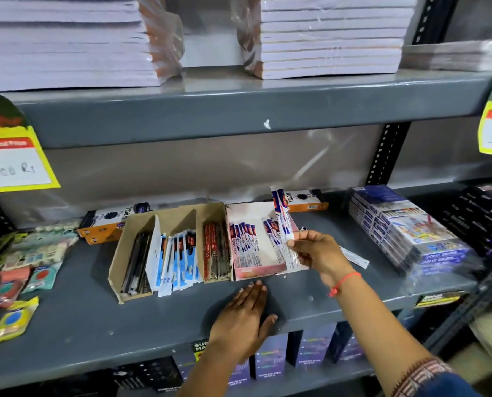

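The right hand (319, 252) has its grip pinched on pen packs (280, 213) over the pink box (247, 211). The left hand (244, 313) lies flat, grip apart, on the shelf (153, 325) just in front of the box.

Left hand (244, 313) lower centre: flat, palm down, fingers straight and together, thumb splayed right. Right hand (316, 253) centre-right, forearm entering from lower right (red thread at the wrist), thumb and fingers pinching pen packets (281, 216).

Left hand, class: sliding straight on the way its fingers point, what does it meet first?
Probably the front wall of the pink pen-packet box, just beyond the fingertips of the left hand.
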`<state>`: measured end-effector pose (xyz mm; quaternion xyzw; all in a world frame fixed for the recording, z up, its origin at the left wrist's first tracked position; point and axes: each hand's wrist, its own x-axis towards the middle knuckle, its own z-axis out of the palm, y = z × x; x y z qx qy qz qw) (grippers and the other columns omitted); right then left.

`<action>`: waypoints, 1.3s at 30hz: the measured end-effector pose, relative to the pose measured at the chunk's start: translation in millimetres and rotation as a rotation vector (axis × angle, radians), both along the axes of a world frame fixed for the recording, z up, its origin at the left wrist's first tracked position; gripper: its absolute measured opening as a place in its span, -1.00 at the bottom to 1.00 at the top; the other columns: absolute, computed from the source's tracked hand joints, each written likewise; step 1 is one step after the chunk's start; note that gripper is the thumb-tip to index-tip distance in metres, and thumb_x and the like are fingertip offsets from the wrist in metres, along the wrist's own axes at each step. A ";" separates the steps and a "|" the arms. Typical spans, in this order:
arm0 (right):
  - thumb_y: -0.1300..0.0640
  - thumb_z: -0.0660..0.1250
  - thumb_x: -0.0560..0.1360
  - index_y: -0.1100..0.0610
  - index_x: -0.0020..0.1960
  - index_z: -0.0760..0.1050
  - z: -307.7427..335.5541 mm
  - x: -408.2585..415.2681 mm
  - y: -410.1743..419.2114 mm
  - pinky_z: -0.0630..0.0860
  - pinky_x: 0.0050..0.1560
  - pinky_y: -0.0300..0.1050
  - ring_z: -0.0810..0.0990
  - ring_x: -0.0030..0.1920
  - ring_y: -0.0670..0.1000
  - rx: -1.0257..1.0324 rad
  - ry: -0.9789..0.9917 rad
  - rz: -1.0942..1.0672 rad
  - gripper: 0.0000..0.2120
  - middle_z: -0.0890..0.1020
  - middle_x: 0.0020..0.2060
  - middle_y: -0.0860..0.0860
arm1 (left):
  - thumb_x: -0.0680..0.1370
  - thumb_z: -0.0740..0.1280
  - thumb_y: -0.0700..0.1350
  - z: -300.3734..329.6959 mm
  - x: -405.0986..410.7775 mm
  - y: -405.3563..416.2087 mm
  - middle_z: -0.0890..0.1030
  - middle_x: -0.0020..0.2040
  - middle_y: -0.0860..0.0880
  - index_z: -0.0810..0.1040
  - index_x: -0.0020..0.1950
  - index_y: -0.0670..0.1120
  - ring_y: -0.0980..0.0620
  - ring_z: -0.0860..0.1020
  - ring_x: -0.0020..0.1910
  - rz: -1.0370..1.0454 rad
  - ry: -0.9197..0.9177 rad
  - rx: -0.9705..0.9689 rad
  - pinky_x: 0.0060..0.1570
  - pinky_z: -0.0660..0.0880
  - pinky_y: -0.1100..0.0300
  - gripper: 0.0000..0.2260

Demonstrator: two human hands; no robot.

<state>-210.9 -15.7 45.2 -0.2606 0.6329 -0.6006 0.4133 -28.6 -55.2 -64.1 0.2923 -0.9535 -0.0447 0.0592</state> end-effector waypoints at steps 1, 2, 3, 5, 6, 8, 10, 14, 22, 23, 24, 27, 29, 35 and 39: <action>0.43 0.35 0.42 0.13 -0.31 0.50 1.7 -1.1 -8.4 0.36 -0.51 -0.33 0.39 -0.52 -0.05 0.025 0.022 0.001 -0.76 0.56 -0.53 0.00 | 0.60 -0.12 0.20 -0.1 4.2 -1.1 0.00 0.53 -0.06 -0.07 0.49 -0.11 0.03 -0.05 0.49 0.006 0.002 -0.003 0.41 -0.19 0.18 -0.43; 0.44 0.34 0.41 0.13 -0.31 0.48 2.6 -1.1 -17.7 0.35 -0.56 -0.35 0.39 -0.53 -0.05 0.061 0.053 0.004 -0.74 0.54 -0.50 0.04 | 0.59 -0.11 0.21 -0.4 10.1 -2.9 0.02 0.53 -0.06 -0.05 0.49 -0.10 0.03 -0.04 0.49 0.017 0.011 -0.009 0.41 -0.18 0.19 -0.43; 0.45 0.34 0.41 0.12 -0.32 0.45 2.2 -1.8 -26.6 0.33 -0.58 -0.37 0.38 -0.56 -0.06 0.098 0.087 0.000 -0.72 0.50 -0.48 0.06 | 0.59 -0.11 0.21 -0.2 15.0 -4.7 0.03 0.53 -0.05 -0.03 0.49 -0.10 0.04 -0.03 0.49 0.023 0.027 -0.013 0.40 -0.19 0.21 -0.43; 0.47 0.32 0.41 0.10 -0.34 0.39 -2.9 -1.9 -45.6 0.33 -0.54 -0.31 0.36 -0.55 -0.04 0.174 0.183 0.001 -0.68 0.43 -0.47 0.05 | 0.59 -0.09 0.21 0.8 23.3 -8.3 0.05 0.53 -0.03 -0.01 0.49 -0.08 0.06 -0.02 0.48 0.026 0.047 -0.007 0.35 -0.23 0.26 -0.43; 0.47 0.30 0.41 0.10 -0.35 0.38 -7.0 -2.0 -53.4 0.35 -0.48 -0.25 0.37 -0.51 -0.01 0.221 0.261 0.003 -0.68 0.43 -0.45 0.05 | 0.59 -0.09 0.21 0.8 24.5 -8.1 0.05 0.53 -0.02 -0.01 0.49 -0.07 0.07 -0.01 0.48 0.026 0.052 0.000 0.34 -0.23 0.27 -0.44; 0.43 0.25 0.44 0.14 -0.27 0.45 -16.8 -0.8 -67.3 0.44 -0.29 -0.15 0.48 -0.37 0.06 0.326 0.467 0.010 -0.77 0.52 -0.35 0.10 | 0.59 -0.08 0.21 0.5 24.3 -8.0 0.05 0.53 -0.02 -0.01 0.50 -0.07 0.06 0.00 0.48 0.029 0.065 0.023 0.33 -0.21 0.28 -0.44; 0.35 0.18 0.48 0.22 -0.05 0.56 -23.1 0.7 -75.6 0.49 -0.08 -0.09 0.60 -0.11 0.16 0.432 0.684 0.040 -0.81 0.63 -0.11 0.20 | 0.58 -0.05 0.22 -1.7 22.4 -8.2 0.09 0.52 -0.03 0.03 0.49 -0.08 0.03 0.05 0.48 0.040 0.093 0.026 0.37 -0.12 0.24 -0.43; 0.23 0.16 0.52 0.30 0.16 0.53 -29.7 1.8 -79.3 0.50 0.15 0.00 0.55 0.17 0.22 0.555 0.796 0.080 -0.70 0.59 0.15 0.26 | 0.56 0.00 0.20 2.8 21.9 -6.0 0.25 0.47 -0.07 0.19 0.45 -0.12 -0.02 0.21 0.44 0.030 0.140 -0.002 0.39 0.03 0.13 -0.43; 0.30 0.17 0.50 0.32 0.03 0.55 -36.6 -0.6 -77.4 0.55 0.06 0.00 0.61 0.05 0.21 0.612 0.921 0.044 -0.78 0.65 0.04 0.25 | 0.44 0.21 0.19 8.9 21.5 -1.8 0.63 0.14 0.00 0.58 0.17 -0.09 0.10 0.56 0.13 -0.002 0.098 -0.068 0.10 0.49 0.21 -0.53; 0.31 0.15 0.50 0.33 0.02 0.54 -33.7 0.6 -76.8 0.55 0.01 0.00 0.62 0.03 0.22 0.598 0.964 0.037 -0.78 0.65 0.03 0.27 | 0.42 0.24 0.18 9.8 21.7 -1.0 0.64 0.12 0.00 0.59 0.15 -0.09 0.09 0.57 0.11 -0.002 0.124 -0.084 0.08 0.51 0.20 -0.54; 0.32 0.13 0.50 0.34 0.02 0.53 -29.5 1.2 -74.0 0.54 -0.06 0.00 0.63 0.01 0.24 0.573 1.015 0.006 -0.77 0.65 0.01 0.29 | 0.42 0.24 0.17 10.0 21.9 -0.3 0.64 0.12 -0.01 0.59 0.16 -0.09 0.09 0.58 0.11 -0.004 0.137 -0.101 0.08 0.50 0.19 -0.54; 0.24 0.11 0.52 0.30 -0.01 0.54 -17.0 -9.8 -60.7 0.54 -0.08 0.04 0.62 -0.04 0.32 0.449 1.050 -0.213 -0.75 0.64 -0.04 0.33 | 0.49 0.16 0.17 12.5 23.6 1.6 0.55 0.25 -0.04 0.51 0.26 -0.11 0.05 0.50 0.23 0.038 0.094 -0.064 0.22 0.38 0.15 -0.52; 0.22 0.15 0.51 0.27 0.04 0.52 -14.3 -27.4 -45.3 0.53 -0.01 0.07 0.60 0.03 0.32 0.457 1.068 -0.298 -0.78 0.61 0.03 0.31 | 0.57 0.00 0.19 10.3 23.4 -0.6 0.25 0.46 -0.05 0.23 0.44 -0.11 0.02 0.21 0.43 0.027 0.072 -0.046 0.40 0.00 0.18 -0.46; 0.28 0.07 0.53 0.22 0.30 0.43 -34.5 -73.9 0.5 0.41 0.26 0.10 0.42 0.31 0.24 0.885 1.128 -0.091 -0.62 0.46 0.28 0.23 | 0.58 -0.09 0.20 0.4 23.3 -3.7 0.04 0.53 -0.02 -0.02 0.50 -0.05 0.05 -0.06 0.49 0.037 0.060 -0.057 0.30 -0.40 0.28 -0.44; 0.28 0.11 0.50 0.19 0.26 0.47 -41.3 -77.2 5.4 0.44 0.24 0.09 0.48 0.27 0.23 0.882 1.103 -0.091 -0.64 0.50 0.25 0.22 | 0.59 -0.11 0.20 -0.5 22.5 -4.5 -0.01 0.53 -0.01 -0.07 0.50 -0.05 0.08 -0.11 0.48 0.039 0.016 -0.040 0.31 -0.38 0.29 -0.45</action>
